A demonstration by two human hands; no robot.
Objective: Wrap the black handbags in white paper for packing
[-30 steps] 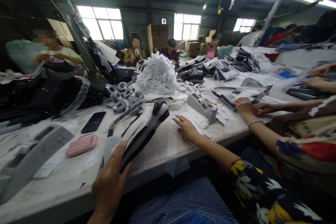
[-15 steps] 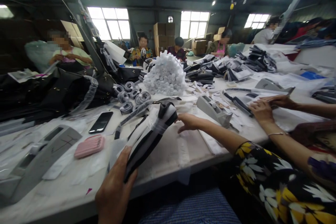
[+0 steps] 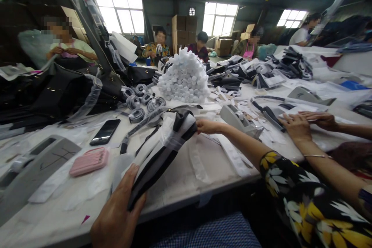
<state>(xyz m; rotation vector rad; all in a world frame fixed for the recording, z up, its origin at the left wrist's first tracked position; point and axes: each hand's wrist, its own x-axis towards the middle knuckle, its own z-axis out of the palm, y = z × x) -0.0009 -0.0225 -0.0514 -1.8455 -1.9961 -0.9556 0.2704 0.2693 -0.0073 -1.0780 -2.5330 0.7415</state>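
My left hand grips the near end of a long strap bundle, black strips with white wrapping and a clear tape band round them. The thumb lies on top and fingers are underneath. The bundle slants up to the right, just over the table's front edge. At its far end my right hand, on the arm with a floral sleeve, has its fingers closed at the bundle's edge; the fingertips are partly hidden. Behind the bundle lie coiled straps in clear wrap.
A grey tape dispenser, a pink case and a phone lie left. A second tape dispenser stands beyond my right arm. White round pieces are heaped mid-table. A co-worker's hands work at right; black bags pile left.
My right hand's fingers have drawn together at the bundle's far end, where they were more spread. My left hand and the bundle's near end sit slightly further left in view.
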